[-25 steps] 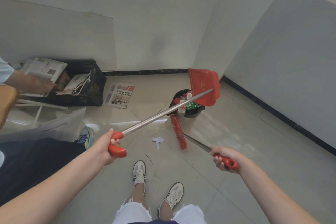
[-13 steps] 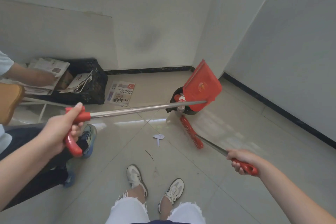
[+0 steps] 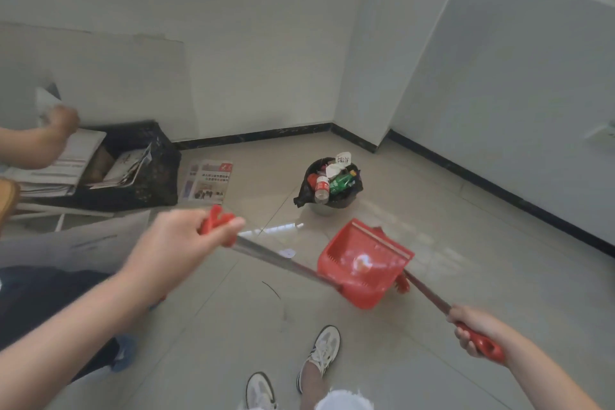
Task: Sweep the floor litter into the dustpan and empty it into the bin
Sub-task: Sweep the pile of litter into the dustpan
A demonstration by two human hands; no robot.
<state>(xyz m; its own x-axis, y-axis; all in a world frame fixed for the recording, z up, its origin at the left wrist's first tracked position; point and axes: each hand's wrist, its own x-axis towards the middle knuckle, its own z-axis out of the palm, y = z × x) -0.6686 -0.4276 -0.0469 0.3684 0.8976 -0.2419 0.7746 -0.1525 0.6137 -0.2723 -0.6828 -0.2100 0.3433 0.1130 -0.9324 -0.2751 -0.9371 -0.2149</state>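
Observation:
My left hand (image 3: 179, 245) grips the red handle of a long-handled red dustpan (image 3: 362, 263), whose pan sits low over the floor in front of me, open side up. My right hand (image 3: 474, 331) grips the red handle of the broom (image 3: 429, 293); its red bristle head is mostly hidden behind the pan's right edge. A small bin (image 3: 329, 185) lined with a black bag stands beyond the pan, full of bottles and paper. A white paper scrap (image 3: 287, 253) and a thin dark strand (image 3: 271, 288) lie on the tiles next to the dustpan's metal shaft.
A black crate (image 3: 146, 173) of newspapers stands at the left wall, with a newspaper (image 3: 208, 181) on the floor beside it. Another person sits at the left, one hand (image 3: 58, 120) raised with paper. My shoes (image 3: 321, 348) are below. White walls close the corner behind the bin.
The dustpan has come down from over the bin to the floor, nearer me. My left hand moved right and forward with its handle. The broom head now lies behind the pan.

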